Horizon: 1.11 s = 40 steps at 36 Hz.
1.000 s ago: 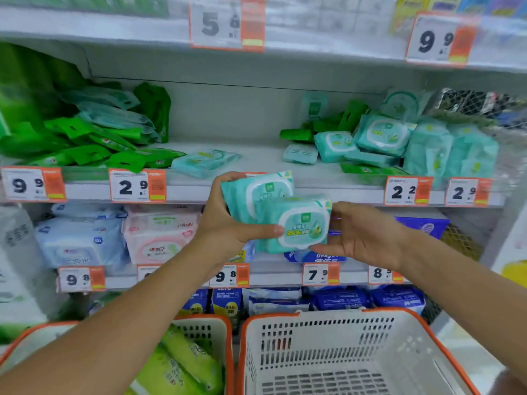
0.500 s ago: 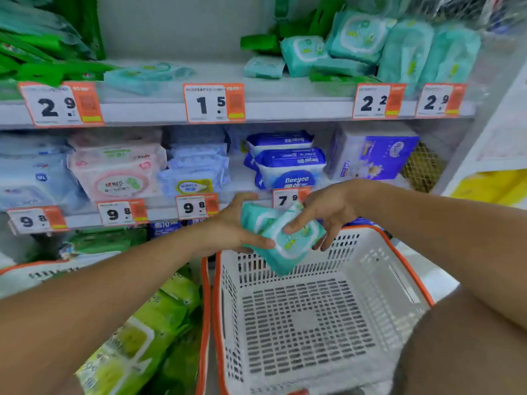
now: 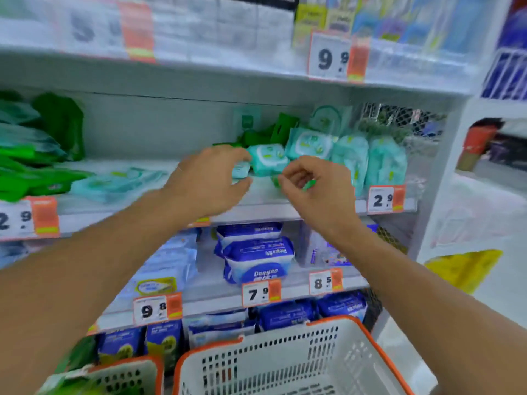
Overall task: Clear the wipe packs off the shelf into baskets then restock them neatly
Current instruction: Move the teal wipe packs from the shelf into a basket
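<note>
I see a soft teal plastic wipe pack with a white flip lid (image 3: 267,158) lying tilted on the white metal shelf (image 3: 256,208), beside more teal packs. My left hand (image 3: 206,182) reaches toward it, fingers loosely spread, empty. My right hand (image 3: 315,186) hovers just beside, fingers half-curled, gripping nothing.

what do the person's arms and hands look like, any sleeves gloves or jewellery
Both arms are bare along all of their visible length, from the bottom corners of the head view up to the wrists, with no sleeve in sight. The left hand and right hand wear no gloves. No watch, bracelet or ring can be made out, though the picture is blurred, so a thin ring could be missed.
</note>
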### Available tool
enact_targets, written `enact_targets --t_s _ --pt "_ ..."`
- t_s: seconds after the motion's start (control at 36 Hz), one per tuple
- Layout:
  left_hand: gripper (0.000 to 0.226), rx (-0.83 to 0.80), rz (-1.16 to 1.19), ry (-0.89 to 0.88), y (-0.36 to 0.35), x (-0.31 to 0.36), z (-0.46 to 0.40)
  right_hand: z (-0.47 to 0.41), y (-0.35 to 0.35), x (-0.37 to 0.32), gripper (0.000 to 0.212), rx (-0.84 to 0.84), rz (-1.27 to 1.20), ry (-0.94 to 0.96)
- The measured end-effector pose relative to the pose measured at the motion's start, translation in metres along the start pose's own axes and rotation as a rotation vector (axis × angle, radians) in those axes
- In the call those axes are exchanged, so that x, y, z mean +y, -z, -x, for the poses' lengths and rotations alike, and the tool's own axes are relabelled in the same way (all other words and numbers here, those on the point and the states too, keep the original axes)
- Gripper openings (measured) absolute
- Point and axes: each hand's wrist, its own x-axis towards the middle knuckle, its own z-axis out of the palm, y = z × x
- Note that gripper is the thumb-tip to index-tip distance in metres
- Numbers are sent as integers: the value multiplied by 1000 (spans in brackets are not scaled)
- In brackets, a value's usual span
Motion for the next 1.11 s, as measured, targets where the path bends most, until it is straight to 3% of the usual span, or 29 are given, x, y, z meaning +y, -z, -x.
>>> enact_targets --t_s 0.06,0.14,0.19,0.28,0.47,0.56,0.64,0.69,0.78,0.86,0.94,0.97,1.03,1.08,1.11 --pt "61 -352 -215 146 -3 -7 -24 -22 7 19 28 11 191 -114" --pt "67 -725 -322 218 -18 -11 -38 -47 8 48 66 -191 341 -278" --pt "66 -764 -365 215 -25 -13 -40 -60 1 64 73 -321 407 -305" --pt "66 -770 -386 228 -26 -19 -40 -82 -11 84 62 -550 524 -354" --pt "75 -788 -297 273 -28 -29 -44 -110 -44 91 27 -576 753 -236" --pt "99 -706 -142 402 -31 -39 -51 -108 -52 81 17 -483 660 -205" --pt "107 -544 218 571 -31 -50 -53 -101 -38 59 19 -393 484 -137" --pt "99 -397 299 559 -29 -54 -52 -96 -24 44 16 -346 385 -49" --pt "116 -211 450 508 -16 -62 -54 -96 -12 26 11 -352 62 -33" --pt "72 -31 591 329 2 -66 -54 -98 -22 4 22 -523 -612 -278" --pt "42 66 705 325 17 -75 -43 -107 -48 -8 38 -542 -949 -497" --pt "38 154 727 371 20 -86 -39 -112 -58 -10 41 -519 -950 -581" --pt "36 361 713 488 30 -107 -27 -121 -82 -10 41 -505 -698 -630" --pt "26 530 796 561 42 -131 -11 -127 -110 -9 30 -557 -315 -449" --pt "23 584 832 596 48 -141 -2 -129 -123 -9 35 -585 -145 -335"
